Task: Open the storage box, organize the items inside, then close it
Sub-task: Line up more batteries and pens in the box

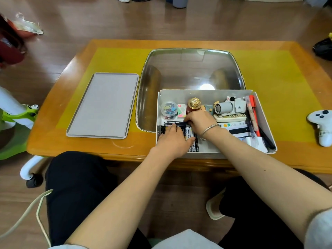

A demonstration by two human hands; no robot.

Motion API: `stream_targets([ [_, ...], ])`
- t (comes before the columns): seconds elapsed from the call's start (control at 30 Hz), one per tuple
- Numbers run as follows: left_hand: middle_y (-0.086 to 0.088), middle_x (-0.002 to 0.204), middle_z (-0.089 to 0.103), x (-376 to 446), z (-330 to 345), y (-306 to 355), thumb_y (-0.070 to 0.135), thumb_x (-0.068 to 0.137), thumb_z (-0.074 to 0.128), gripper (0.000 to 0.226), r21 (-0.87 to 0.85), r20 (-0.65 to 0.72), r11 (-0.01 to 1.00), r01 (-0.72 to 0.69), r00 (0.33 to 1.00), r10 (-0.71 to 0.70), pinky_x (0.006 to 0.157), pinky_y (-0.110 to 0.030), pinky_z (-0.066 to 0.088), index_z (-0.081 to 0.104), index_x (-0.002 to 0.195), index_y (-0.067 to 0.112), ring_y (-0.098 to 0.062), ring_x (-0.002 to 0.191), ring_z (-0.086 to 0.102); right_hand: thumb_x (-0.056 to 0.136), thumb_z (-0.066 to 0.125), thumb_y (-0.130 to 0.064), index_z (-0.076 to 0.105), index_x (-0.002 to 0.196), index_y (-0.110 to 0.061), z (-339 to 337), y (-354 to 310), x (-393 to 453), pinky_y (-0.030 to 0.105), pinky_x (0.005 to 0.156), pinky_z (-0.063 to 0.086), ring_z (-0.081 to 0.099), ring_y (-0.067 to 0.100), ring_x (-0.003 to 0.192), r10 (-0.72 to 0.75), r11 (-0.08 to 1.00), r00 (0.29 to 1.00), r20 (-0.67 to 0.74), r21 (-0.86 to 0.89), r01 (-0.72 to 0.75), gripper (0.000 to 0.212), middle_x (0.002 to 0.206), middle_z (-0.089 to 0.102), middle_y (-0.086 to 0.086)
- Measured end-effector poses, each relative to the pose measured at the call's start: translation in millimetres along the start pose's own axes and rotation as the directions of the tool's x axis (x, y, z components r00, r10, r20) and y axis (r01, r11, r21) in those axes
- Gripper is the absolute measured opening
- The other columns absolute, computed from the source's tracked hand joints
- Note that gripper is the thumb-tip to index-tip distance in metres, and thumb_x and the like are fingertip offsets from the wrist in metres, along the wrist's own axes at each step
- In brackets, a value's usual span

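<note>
Both hands are inside the open white storage box (261, 112), which sits at the near edge of the wooden table (71, 56), right of centre. Its clear lid (190, 69) is swung back and lies flat on the table behind it.

The left hand (173, 139) lies palm down, fingers fairly straight, over a row of batteries (188, 134) in the box's near-left corner, its fingertips reaching a black pen (173, 122) that lies crosswise just beyond the batteries. The right hand (199, 121), with a bracelet at the wrist, is curled at the pen's right end; whether it actually pinches the pen I cannot tell, since the knuckles hide the fingertips.

Behind the hands, along the back wall, stand a small round tub of coloured clips (168, 109), a pack of sticky notes (181, 110), a red jar with a gold top (193, 104) just touching the right hand's knuckles, and a small white camera-like gadget (230, 106). Red and black markers (254, 115) lie along the right wall, with flat cards and small boxes between them and the right wrist.

Left of the box, well apart, a flat grey tray (102, 105) lies on the table with open surface around it. A white game controller (321, 126) rests near the table's right edge.
</note>
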State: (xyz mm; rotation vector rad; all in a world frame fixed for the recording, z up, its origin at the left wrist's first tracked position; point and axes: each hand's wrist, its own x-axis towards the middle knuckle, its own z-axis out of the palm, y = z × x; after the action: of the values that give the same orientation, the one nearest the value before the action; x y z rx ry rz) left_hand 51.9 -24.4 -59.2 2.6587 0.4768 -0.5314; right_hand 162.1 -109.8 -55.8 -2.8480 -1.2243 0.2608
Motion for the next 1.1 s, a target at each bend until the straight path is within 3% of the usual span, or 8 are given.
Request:
stream_targets([
  [0.17, -0.014, 0.155, 0.023, -1, -3, 1, 0.053, 0.096, 0.039, 0.068, 0.027, -0.100, 0.998, -0.051, 0.994, 0.054, 0.111, -0.047, 0.027, 0.029, 0.146, 0.008, -0.030, 0.142, 0.019, 0.088, 0.055, -0.007, 0.064, 0.116, -0.022, -2, 0, -2, 0.039, 0.083, 0.051, 0.057, 0.030, 0.106, -0.037, 0.999, 0.999, 0.017, 0.022, 0.037, 0.033, 0.117, 0.061, 0.007],
  [0.3, -0.013, 0.153, 0.024, 6, -9, 3, 0.048, 0.096, 0.043, 0.064, 0.101, -0.147, 0.992, -0.081, 0.985, 0.095, 0.108, -0.048, 0.030, 0.027, 0.146, 0.013, -0.032, 0.139, 0.022, 0.090, 0.053, -0.014, 0.067, 0.109, -0.014, -19, 9, -22, 0.041, 0.088, 0.048, 0.058, 0.029, 0.104, 0.046, 0.980, 0.984, -0.174, 0.200, -0.010, 0.023, 0.111, 0.063, 0.010],
  [0.4, -0.011, 0.158, 0.016, 13, -9, 4, 0.048, 0.097, 0.042, 0.067, 0.147, -0.078, 0.981, -0.128, 0.987, 0.141, 0.113, -0.050, 0.020, 0.019, 0.150, 0.016, -0.032, 0.144, 0.014, 0.088, 0.055, -0.018, 0.068, 0.097, -0.014, -33, 28, -52, 0.040, 0.076, 0.050, 0.060, 0.029, 0.092, 0.195, 0.958, 0.915, -0.354, 0.270, -0.099, 0.016, 0.098, 0.064, 0.008],
  [0.5, -0.009, 0.160, 0.008, 20, -7, 5, 0.050, 0.097, 0.040, 0.069, 0.170, -0.043, 0.973, -0.156, 0.985, 0.166, 0.116, -0.051, 0.011, 0.015, 0.152, 0.018, -0.031, 0.147, 0.005, 0.085, 0.055, -0.016, 0.066, 0.096, -0.018, -42, 55, -81, 0.038, 0.070, 0.048, 0.059, 0.029, 0.093, 0.367, 0.921, 0.819, -0.441, 0.296, -0.253, 0.015, 0.100, 0.063, 0.007],
  [0.7, -0.009, 0.161, 0.005, 26, 0, 2, 0.054, 0.096, 0.039, 0.071, 0.184, -0.017, 0.975, -0.122, 0.992, 0.127, 0.116, -0.053, 0.007, 0.011, 0.153, 0.022, -0.033, 0.147, 0.002, 0.081, 0.058, -0.028, 0.062, 0.082, -0.020, -45, 98, -116, 0.031, 0.063, 0.039, 0.059, 0.035, 0.086, 0.643, 0.766, 0.688, -0.336, 0.305, -0.566, 0.009, 0.094, 0.064, 0.011],
  [0.77, -0.009, 0.160, 0.009, 27, -1, 2, 0.054, 0.096, 0.040, 0.071, 0.185, -0.028, 0.975, -0.121, 0.991, 0.128, 0.116, -0.054, 0.008, 0.012, 0.153, 0.022, -0.034, 0.146, 0.005, 0.078, 0.062, -0.042, 0.062, 0.075, -0.020, -42, 99, -121, 0.030, 0.062, 0.039, 0.061, 0.034, 0.083, 0.689, 0.725, 0.680, -0.249, 0.247, -0.643, 0.022, 0.089, 0.066, 0.012],
  [0.87, -0.009, 0.159, 0.013, 28, -2, 2, 0.052, 0.096, 0.041, 0.070, 0.189, -0.034, 0.974, -0.123, 0.991, 0.131, 0.115, -0.054, 0.010, 0.014, 0.152, 0.021, -0.034, 0.145, 0.009, 0.072, 0.067, -0.061, 0.067, 0.083, -0.018, -40, 95, -120, 0.030, 0.063, 0.041, 0.063, 0.033, 0.085, 0.726, 0.687, 0.669, -0.156, 0.123, -0.717, 0.045, 0.090, 0.067, 0.014],
  [1.1, -0.008, 0.160, 0.012, 25, -4, 1, 0.050, 0.096, 0.043, 0.070, 0.198, -0.026, 0.971, -0.133, 0.990, 0.141, 0.116, -0.053, 0.011, 0.013, 0.152, 0.020, -0.034, 0.146, 0.007, 0.070, 0.075, -0.044, 0.069, 0.088, -0.013, -47, 86, -121, 0.027, 0.060, 0.039, 0.049, 0.028, 0.067, 0.761, 0.648, 0.644, -0.076, 0.135, -0.750, 0.036, 0.073, 0.053, 0.010],
])
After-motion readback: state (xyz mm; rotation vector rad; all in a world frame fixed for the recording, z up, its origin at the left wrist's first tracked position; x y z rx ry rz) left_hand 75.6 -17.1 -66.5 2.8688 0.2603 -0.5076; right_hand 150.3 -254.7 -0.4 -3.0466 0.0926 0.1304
